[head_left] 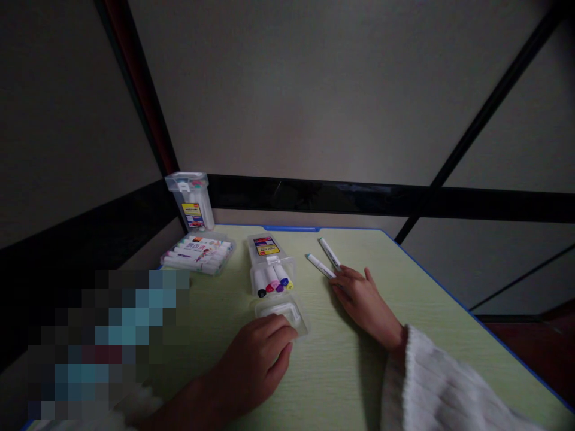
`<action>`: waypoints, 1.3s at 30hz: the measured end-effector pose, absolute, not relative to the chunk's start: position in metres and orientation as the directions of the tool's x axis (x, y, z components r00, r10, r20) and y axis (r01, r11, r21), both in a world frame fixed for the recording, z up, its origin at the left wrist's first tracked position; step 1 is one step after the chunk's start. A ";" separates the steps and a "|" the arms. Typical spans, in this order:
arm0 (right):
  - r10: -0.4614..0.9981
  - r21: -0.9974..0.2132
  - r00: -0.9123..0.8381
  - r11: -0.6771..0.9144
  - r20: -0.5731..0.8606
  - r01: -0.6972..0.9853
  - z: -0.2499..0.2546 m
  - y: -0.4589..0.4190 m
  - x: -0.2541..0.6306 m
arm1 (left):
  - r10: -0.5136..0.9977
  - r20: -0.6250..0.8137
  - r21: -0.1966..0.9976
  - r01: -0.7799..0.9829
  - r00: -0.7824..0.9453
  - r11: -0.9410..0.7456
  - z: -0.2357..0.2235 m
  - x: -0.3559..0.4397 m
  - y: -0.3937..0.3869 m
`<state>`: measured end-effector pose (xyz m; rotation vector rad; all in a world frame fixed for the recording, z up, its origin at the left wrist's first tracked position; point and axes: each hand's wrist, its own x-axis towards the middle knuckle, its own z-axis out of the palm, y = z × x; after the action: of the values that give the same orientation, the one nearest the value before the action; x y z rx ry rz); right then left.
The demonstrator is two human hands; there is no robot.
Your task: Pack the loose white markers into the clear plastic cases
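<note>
My left hand (pixel 258 359) rests on the pale green table (pixel 426 311), fingers curled over the near edge of a clear plastic lid (pixel 283 314). Just beyond the lid lies an open clear marker case (pixel 269 263) with several coloured marker caps showing at its mouth. My right hand (pixel 366 299), in a white knit sleeve, lies palm down with its fingers stretched toward two loose white markers (pixel 324 260), its fingertips touching the nearer one.
A flat pack of markers (pixel 197 254) lies at the table's far left. A tall clear marker box (pixel 193 200) stands upright behind it in the corner. Dark rails and grey walls surround the table. A blurred patch covers the lower left.
</note>
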<state>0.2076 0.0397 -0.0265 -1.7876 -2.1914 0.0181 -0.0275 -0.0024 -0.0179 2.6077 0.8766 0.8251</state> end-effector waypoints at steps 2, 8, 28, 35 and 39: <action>0.954 -0.201 -0.187 0.235 0.234 0.951 -0.025 0.039 0.207 | 0.624 0.425 0.417 0.470 0.656 -0.778 -0.018 -0.027 -0.003; 0.941 -0.191 -0.228 0.278 0.250 0.941 -0.023 0.039 0.206 | 0.622 0.434 0.411 0.472 0.652 -0.780 -0.020 -0.028 -0.002; 0.928 -0.173 -0.235 0.292 0.289 0.941 -0.022 0.037 0.199 | 0.629 0.416 0.421 0.474 0.657 -0.774 -0.019 -0.029 -0.004; 0.934 -0.215 -0.221 0.286 0.282 0.934 -0.025 0.039 0.201 | 0.626 0.414 0.429 0.465 0.661 -0.775 -0.020 -0.028 -0.002; 0.934 -0.243 -0.214 0.287 0.284 0.927 -0.028 0.039 0.203 | 0.626 0.418 0.432 0.462 0.659 -0.775 -0.019 -0.028 -0.002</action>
<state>0.2025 0.0391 -0.0276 -1.6781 -2.1895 0.0287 -0.0277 -0.0015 -0.0187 2.5892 0.8709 0.8101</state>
